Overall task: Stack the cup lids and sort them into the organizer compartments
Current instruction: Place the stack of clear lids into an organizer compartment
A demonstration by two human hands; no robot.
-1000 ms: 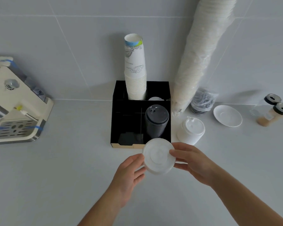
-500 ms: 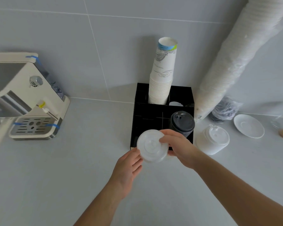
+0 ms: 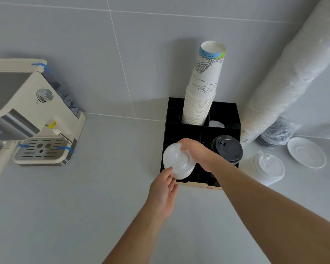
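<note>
Organizer (image 3: 236, 119), black, compartmented, on grey counter against tiled wall. Stack of white lids (image 3: 177, 162) over its front-left compartment; right hand (image 3: 196, 153) grasps the stack from the top, fingers curled over the rim. Left hand (image 3: 165, 189), fingers relaxed and straight, fingertips touching the stack's near edge. Black lids (image 3: 228, 150) in front-right compartment. Paper cups (image 3: 202, 96) in rear compartment. Second white lid stack (image 3: 268, 167) right of organizer; saucer (image 3: 306, 152) beyond it. Coffee machine (image 3: 27, 115) well left of organizer.

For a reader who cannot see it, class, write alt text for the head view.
Right hand holds a stack of white lids over the black organizer's front-left compartment; left hand touches its near edge. Black lids fill the front-right compartment.
</note>
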